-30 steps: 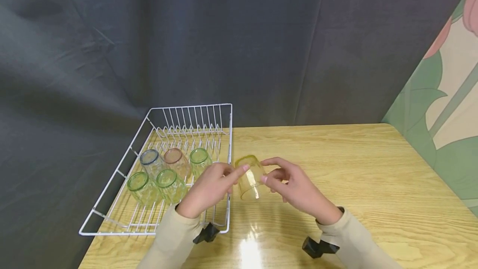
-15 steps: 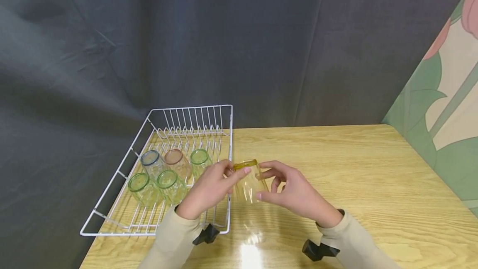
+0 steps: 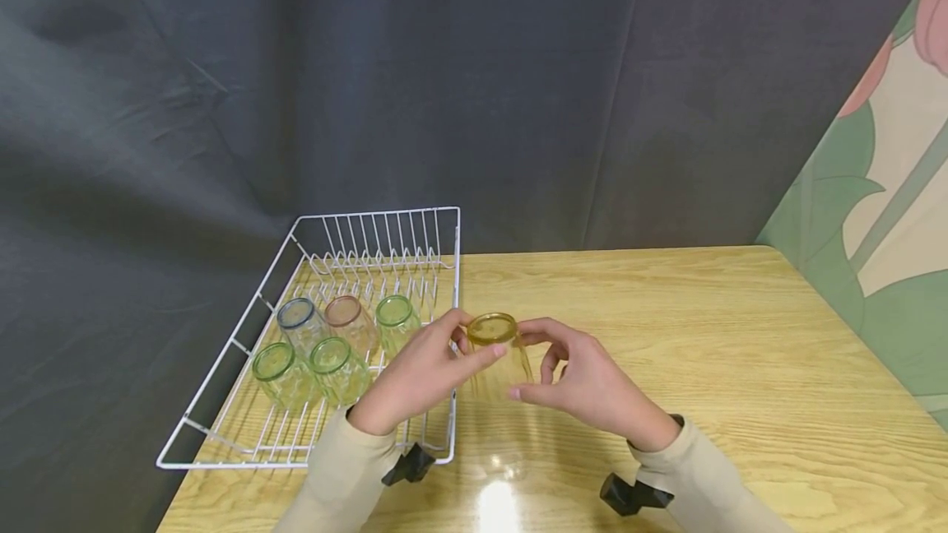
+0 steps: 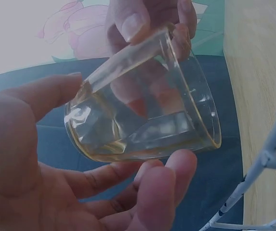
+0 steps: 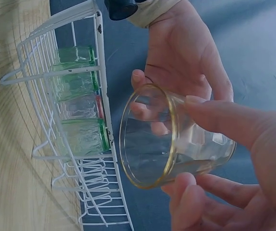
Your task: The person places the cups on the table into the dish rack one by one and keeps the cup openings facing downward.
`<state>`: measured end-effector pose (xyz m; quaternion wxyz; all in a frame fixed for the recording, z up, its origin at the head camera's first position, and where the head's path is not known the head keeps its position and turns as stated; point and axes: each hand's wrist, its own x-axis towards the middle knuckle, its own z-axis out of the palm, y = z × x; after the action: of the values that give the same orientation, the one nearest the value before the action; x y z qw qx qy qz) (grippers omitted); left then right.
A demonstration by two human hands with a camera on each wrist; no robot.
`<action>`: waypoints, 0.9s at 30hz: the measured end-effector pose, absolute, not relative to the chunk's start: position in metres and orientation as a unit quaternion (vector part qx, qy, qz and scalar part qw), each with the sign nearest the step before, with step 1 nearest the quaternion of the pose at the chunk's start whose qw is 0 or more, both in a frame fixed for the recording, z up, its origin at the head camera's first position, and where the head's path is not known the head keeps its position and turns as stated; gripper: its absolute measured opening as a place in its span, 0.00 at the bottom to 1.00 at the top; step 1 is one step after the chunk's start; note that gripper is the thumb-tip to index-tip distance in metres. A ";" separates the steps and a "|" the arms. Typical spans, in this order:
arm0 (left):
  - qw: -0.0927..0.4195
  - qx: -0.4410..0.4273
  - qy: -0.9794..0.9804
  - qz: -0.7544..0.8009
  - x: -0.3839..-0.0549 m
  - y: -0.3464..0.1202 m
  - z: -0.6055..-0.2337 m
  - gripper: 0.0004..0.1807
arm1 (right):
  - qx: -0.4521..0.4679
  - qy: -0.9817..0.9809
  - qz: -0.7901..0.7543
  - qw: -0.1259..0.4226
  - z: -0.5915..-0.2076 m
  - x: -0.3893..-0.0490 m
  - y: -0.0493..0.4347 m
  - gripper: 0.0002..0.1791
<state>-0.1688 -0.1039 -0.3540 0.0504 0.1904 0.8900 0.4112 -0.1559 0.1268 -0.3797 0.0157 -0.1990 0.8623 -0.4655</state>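
Note:
Between my two hands is a yellow-tinted clear glass tumbler, held upside down above the wooden table with its thick base upward. My left hand holds it from the left, the thumb on the side by the base and the fingers around the far side. From the right, my right hand holds the same tumbler, with its thumb near the open rim and its index finger up by the base. In the right wrist view the tumbler's round mouth is seen, and nothing shows inside it.
A white wire dish rack stands close on the left, its side rail near my left hand. Inverted in it are several tumblers: a blue one, a pink one and green ones. Behind the table hangs a dark curtain.
The tumbler has turned in my hands, so its base now faces up toward the head view. My right thumb has moved lower toward the rim. The rack's tumblers have stayed put.

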 end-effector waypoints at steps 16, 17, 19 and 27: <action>0.050 0.219 0.883 0.412 -0.169 -0.104 -0.354 0.27 | -0.185 0.850 -0.493 0.015 -0.380 -0.158 0.130 0.35; 0.052 0.219 0.882 0.414 -0.169 -0.104 -0.354 0.27 | -0.187 0.848 -0.495 0.018 -0.380 -0.158 0.130 0.35; 0.052 0.220 0.881 0.415 -0.169 -0.105 -0.354 0.27 | -0.192 0.844 -0.500 0.025 -0.379 -0.158 0.131 0.34; 0.052 0.234 0.876 0.417 -0.169 -0.109 -0.350 0.28 | -0.213 0.829 -0.516 0.043 -0.376 -0.159 0.136 0.29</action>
<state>-0.1692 -0.1091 -0.3496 0.0520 0.2343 0.8765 0.4173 -0.1590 0.1357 -0.3758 0.0428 -0.2125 0.8290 -0.5155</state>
